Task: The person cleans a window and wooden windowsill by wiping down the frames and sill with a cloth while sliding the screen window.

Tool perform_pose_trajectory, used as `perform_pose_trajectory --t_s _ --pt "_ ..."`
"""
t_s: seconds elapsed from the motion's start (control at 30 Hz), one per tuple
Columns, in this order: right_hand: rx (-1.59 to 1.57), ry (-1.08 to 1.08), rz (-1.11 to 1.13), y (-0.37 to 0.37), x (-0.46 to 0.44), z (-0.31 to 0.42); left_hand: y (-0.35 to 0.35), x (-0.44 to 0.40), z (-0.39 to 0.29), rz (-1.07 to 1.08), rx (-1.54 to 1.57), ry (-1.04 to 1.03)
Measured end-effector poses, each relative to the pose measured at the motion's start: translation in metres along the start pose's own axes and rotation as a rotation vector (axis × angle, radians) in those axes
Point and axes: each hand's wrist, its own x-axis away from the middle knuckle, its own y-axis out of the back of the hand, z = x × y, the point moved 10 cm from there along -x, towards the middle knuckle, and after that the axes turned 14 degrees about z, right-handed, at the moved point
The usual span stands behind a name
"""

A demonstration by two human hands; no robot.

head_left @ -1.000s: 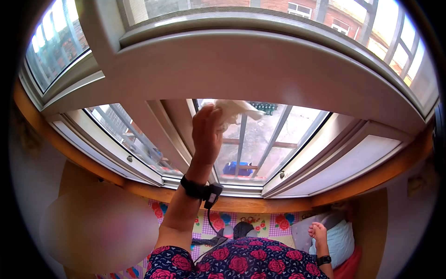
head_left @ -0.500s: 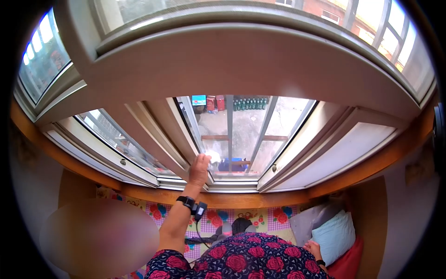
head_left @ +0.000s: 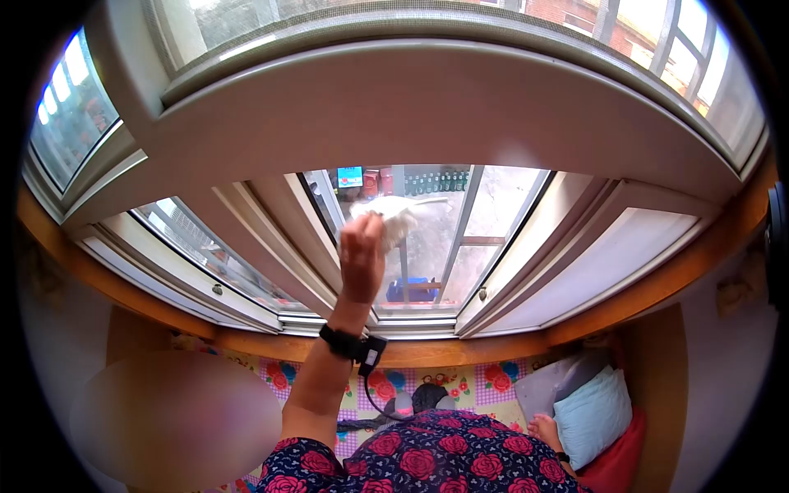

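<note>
A crumpled white cloth [head_left: 401, 215] is pinched in my left hand [head_left: 362, 256], which is raised in front of the middle window pane [head_left: 440, 267]. Part of the cloth fans out to the right of my fingers, over the glass. Whether it presses on the glass I cannot tell. On that wrist sits a black strap with a small device [head_left: 371, 355] and a cable. Low on the right, my right hand [head_left: 544, 429] rests beside a light blue pillow [head_left: 593, 417]; its fingers look loosely apart, with nothing visible in them.
Window frames [head_left: 542, 267] with small latches flank the pane, and a wide beige crossbar [head_left: 444, 111] runs above. Below is a wooden sill [head_left: 444, 352] and a flowered cover [head_left: 493, 382]. Bars, green bottles [head_left: 436, 181] and a blue object [head_left: 407, 290] show outside. A blurred patch covers the lower left.
My left hand has moved up the pane from its lower left corner, and the white cloth now spreads out wider to the right. My right hand has shifted only slightly.
</note>
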Motion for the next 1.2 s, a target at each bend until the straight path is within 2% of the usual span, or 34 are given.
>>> perform_pose_trajectory --t_s 0.1,0.2,0.3,0.37,0.43,0.47,0.57,0.63,0.77,0.83,0.9,0.97,1.03,1.07,1.1,1.2 --pt "-0.042 -0.016 -0.003 -0.003 0.013 -0.005 -0.041 0.045 0.006 0.224 0.032 -0.002" --pt "0.018 -0.045 0.014 0.004 0.024 -0.017 -0.037 0.046 0.021 0.234 0.039 0.082" --pt "0.018 -0.113 -0.001 0.038 0.018 -0.047 0.023 -0.006 0.018 0.031 -0.021 0.05" --pt "-0.012 -0.128 -0.004 0.085 -0.018 -0.098 0.073 -0.032 0.03 -0.226 -0.072 0.061" --pt "-0.021 -0.107 -0.009 0.084 -0.016 -0.098 0.111 -0.064 0.033 -0.31 0.016 0.073" --pt "-0.003 -0.088 -0.013 0.069 -0.002 -0.069 0.108 -0.063 0.028 -0.301 -0.058 0.067" --pt "-0.054 -0.039 0.013 0.031 0.001 -0.036 0.057 -0.032 0.018 -0.131 -0.149 -0.018" --pt "-0.095 -0.038 0.036 0.021 0.002 -0.03 0.021 0.0 0.02 -0.046 -0.107 0.025" --pt "-0.062 -0.066 0.069 0.011 0.003 -0.016 -0.054 0.061 0.014 0.291 -0.1 0.016" --pt "-0.041 -0.089 0.028 0.014 0.004 -0.018 -0.092 0.089 0.024 0.638 0.003 0.139" --pt "-0.056 -0.119 -0.065 0.027 0.002 -0.02 -0.065 0.083 0.031 0.36 0.003 0.163" --pt "-0.025 -0.085 -0.026 0.026 0.0 -0.024 -0.009 0.034 0.016 0.105 -0.078 0.054" --pt "-0.003 -0.069 -0.028 0.031 0.007 -0.031 0.044 -0.007 0.025 -0.152 -0.129 0.089" --pt "-0.001 -0.065 -0.046 0.031 0.011 -0.035 0.066 -0.026 0.029 -0.254 -0.001 0.189" --pt "0.003 -0.053 -0.061 0.03 0.012 -0.034 0.076 -0.037 0.036 -0.361 0.128 0.288" --pt "-0.017 -0.048 -0.029 0.019 0.022 -0.035 0.059 -0.051 0.014 -0.544 0.155 0.28"
